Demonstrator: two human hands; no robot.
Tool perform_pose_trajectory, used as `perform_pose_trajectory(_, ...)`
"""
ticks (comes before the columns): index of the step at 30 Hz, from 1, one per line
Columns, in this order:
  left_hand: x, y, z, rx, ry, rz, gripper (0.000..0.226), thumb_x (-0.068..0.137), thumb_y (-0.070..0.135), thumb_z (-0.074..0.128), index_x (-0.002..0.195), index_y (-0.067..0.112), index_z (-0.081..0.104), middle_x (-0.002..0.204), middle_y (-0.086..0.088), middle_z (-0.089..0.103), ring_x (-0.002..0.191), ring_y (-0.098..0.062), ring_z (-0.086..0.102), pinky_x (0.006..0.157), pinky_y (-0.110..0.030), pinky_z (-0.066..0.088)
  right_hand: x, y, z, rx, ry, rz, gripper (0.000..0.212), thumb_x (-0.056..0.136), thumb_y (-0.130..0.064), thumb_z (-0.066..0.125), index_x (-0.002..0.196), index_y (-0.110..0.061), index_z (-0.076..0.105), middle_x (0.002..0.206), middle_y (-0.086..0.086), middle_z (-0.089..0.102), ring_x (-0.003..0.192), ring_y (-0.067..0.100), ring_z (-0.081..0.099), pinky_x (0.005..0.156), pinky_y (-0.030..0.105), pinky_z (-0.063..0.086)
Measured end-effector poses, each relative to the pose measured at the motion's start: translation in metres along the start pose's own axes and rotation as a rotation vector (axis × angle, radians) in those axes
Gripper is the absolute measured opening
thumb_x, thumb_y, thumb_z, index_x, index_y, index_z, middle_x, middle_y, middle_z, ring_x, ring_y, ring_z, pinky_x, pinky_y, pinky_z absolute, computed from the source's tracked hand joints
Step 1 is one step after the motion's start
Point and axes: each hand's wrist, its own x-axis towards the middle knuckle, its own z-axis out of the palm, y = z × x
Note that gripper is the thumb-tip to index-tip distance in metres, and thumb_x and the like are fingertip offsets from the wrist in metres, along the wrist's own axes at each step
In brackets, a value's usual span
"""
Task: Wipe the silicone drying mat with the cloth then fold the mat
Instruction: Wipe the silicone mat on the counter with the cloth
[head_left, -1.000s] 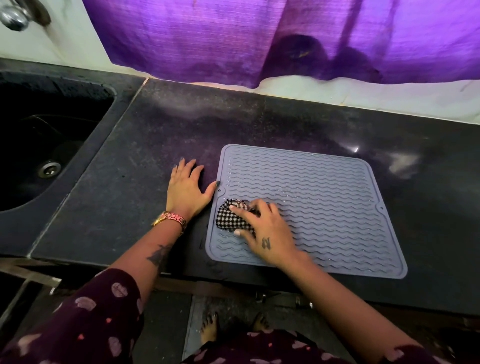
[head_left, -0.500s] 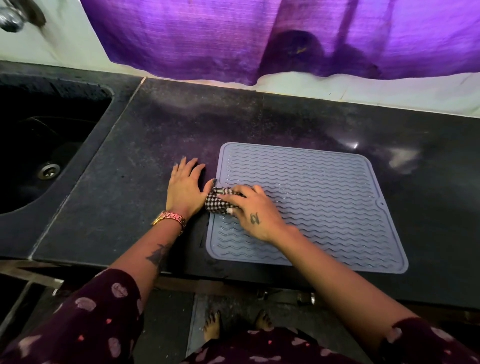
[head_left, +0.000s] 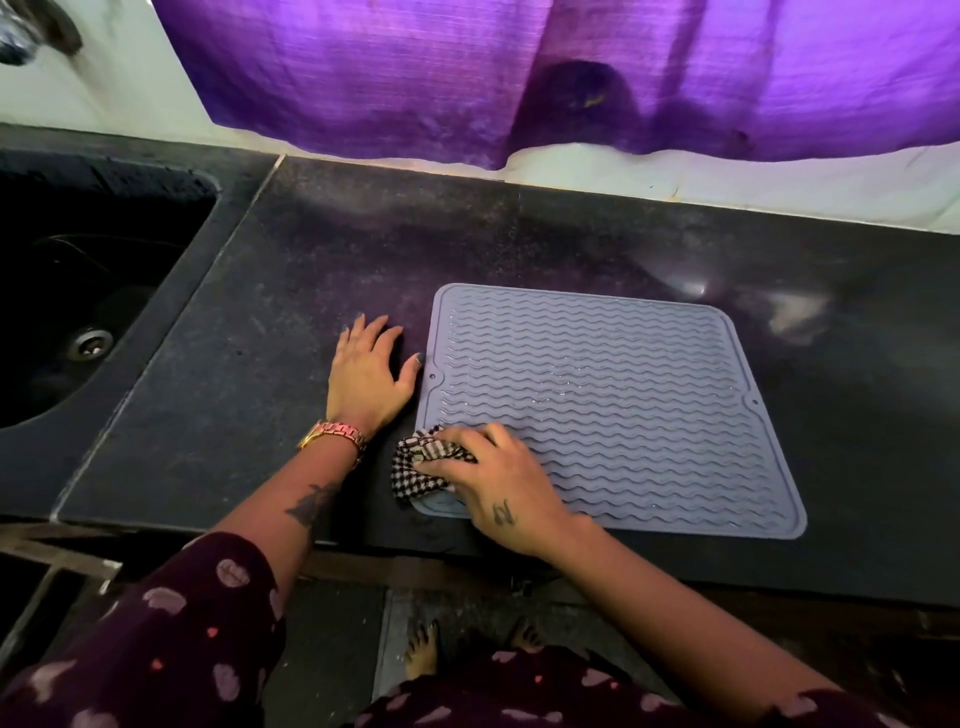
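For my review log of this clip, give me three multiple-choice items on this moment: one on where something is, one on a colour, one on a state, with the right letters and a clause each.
1. Where on the mat is the cloth?
A. near left corner
B. far right corner
C. centre

2. What colour is the curtain behind the counter?
A. green
B. purple
C. white

3. How does the mat lie?
A. folded in half
B. rolled up
C. flat and unfolded

Answers
1. A: the right hand presses the checked cloth on the mat's near left corner, with the cloth overhanging the edge.
2. B: the fabric hanging along the wall is purple.
3. C: all of the wavy ribbed surface lies spread on the counter, while the left hand rests flat beside its left edge.
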Motion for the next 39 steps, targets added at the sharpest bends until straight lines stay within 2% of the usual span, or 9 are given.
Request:
perform_pose_trajectory(15,-0.001,0.000,-0.001,0.018,-0.022,0.000,0.060,0.088,0.052,0.051,0.133,0.012,0.050,0.147,-0.009,0.040,0.142,-0.028,0.021,0.118,-0.041,0.012,-0.024,0.005,-0.006,0.037,-0.099,-0.062,0.034,0.091,-0.021,0.052,0.120,-0.036,0.057,0.137,-0.008,0.047,0.111,0.019,0.040,0.086,0.036,0.035)
perform_pose_trajectory(19,-0.001,0.000,0.000,0.018,-0.022,0.009,0.061,0.088,0.053,0.050,0.133,0.012,0.050,0.147,-0.010,0.040,0.142,-0.029,0.021,0.118,-0.042,0.012,-0.022,0.014,-0.016,0.009,-0.115,-0.094,0.032,0.086,-0.020,0.057,0.113,-0.035,0.061,0.133,-0.011,0.052,0.110,0.019,0.044,0.086,0.038,0.036)
perform_pose_trajectory(24,-0.001,-0.001,0.000,0.019,-0.037,0.017,0.060,0.089,0.052,0.048,0.134,0.012,0.049,0.148,-0.010,0.038,0.143,-0.029,0.020,0.119,-0.040,0.009,-0.034,0.023,-0.018,0.092,-0.119,-0.042,0.033,0.085,-0.016,0.059,0.111,-0.035,0.063,0.132,-0.014,0.052,0.112,0.013,0.043,0.090,0.035,0.036)
perform_pose_trajectory(27,-0.001,-0.001,0.000,0.011,-0.037,0.030,0.059,0.089,0.051,0.048,0.133,0.011,0.049,0.148,-0.010,0.038,0.143,-0.029,0.019,0.119,-0.040,0.008,-0.026,0.026,-0.024,0.253,-0.112,0.095,0.033,0.084,-0.013,0.062,0.112,-0.030,0.066,0.127,-0.009,0.058,0.116,0.011,0.048,0.100,0.039,0.037)
perform_pose_trajectory(30,0.000,-0.002,0.000,0.012,-0.045,0.030,0.060,0.089,0.051,0.048,0.135,0.012,0.047,0.148,-0.010,0.037,0.143,-0.029,0.018,0.118,-0.040,0.007,-0.020,0.029,-0.032,0.602,0.118,0.349,0.031,0.090,-0.009,0.058,0.119,-0.020,0.060,0.121,0.002,0.062,0.112,0.018,0.056,0.098,0.041,0.044)
perform_pose_trajectory(32,-0.001,-0.001,0.000,0.012,-0.047,0.029,0.060,0.090,0.051,0.047,0.135,0.011,0.047,0.148,-0.010,0.037,0.143,-0.029,0.018,0.118,-0.040,0.007,-0.017,0.029,-0.038,1.007,0.235,0.506,0.032,0.093,-0.009,0.051,0.121,-0.026,0.053,0.114,0.002,0.063,0.099,0.018,0.063,0.080,0.034,0.054)
perform_pose_trajectory(34,-0.001,-0.001,0.000,0.007,-0.044,0.032,0.061,0.089,0.051,0.047,0.135,0.011,0.047,0.148,-0.011,0.037,0.143,-0.030,0.018,0.119,-0.041,0.008,-0.011,0.030,-0.040,1.307,0.295,0.625,0.033,0.093,-0.016,0.052,0.123,-0.029,0.051,0.102,-0.002,0.066,0.079,0.011,0.068,0.057,0.022,0.054)
perform_pose_trajectory(36,0.000,-0.002,0.001,0.007,-0.042,0.030,0.062,0.089,0.052,0.047,0.135,0.011,0.047,0.149,-0.010,0.037,0.143,-0.029,0.018,0.119,-0.040,0.008,-0.005,0.033,-0.039,1.393,0.285,0.689,0.046,0.087,-0.024,0.061,0.131,-0.029,0.046,0.107,-0.002,0.065,0.075,0.009,0.068,0.050,0.018,0.051)
perform_pose_trajectory(39,0.001,-0.002,0.002,-0.001,-0.030,0.011,0.064,0.088,0.055,0.048,0.135,0.012,0.046,0.149,-0.010,0.036,0.143,-0.029,0.018,0.119,-0.040,0.008,0.009,0.034,-0.033,1.261,0.187,0.686,0.060,0.078,-0.022,0.071,0.131,-0.026,0.045,0.121,0.004,0.058,0.089,0.016,0.066,0.063,0.025,0.056)
